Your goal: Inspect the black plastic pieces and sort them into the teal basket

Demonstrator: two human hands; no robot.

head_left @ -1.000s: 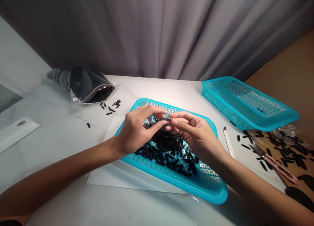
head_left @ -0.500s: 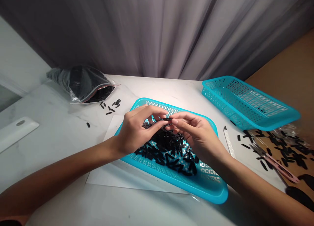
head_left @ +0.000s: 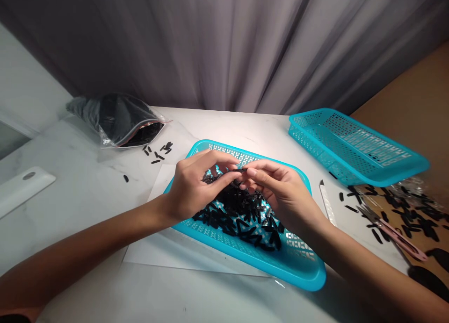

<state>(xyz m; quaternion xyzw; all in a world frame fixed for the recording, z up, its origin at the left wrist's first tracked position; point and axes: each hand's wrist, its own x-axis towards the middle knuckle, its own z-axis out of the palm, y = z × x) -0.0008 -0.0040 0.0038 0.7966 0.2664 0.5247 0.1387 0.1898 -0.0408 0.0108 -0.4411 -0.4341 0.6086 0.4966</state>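
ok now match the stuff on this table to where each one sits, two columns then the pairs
Things
1. clear zip-top plastic bag
2. pink-handled thread snips
3. front turquoise perforated plastic basket
4. rear turquoise perforated plastic basket

Places
A. back right of the white table
B. under the left hand and right hand, heaped with black pieces
C. lower right, among scattered black pieces
D. back left of the table, bulging with dark contents

Pairs: 1-D, 2-C, 3-B, 4-A

Second turquoise basket (head_left: 354, 147) right (perforated plastic); zip bag (head_left: 115, 122) left; pink snips (head_left: 403, 236).
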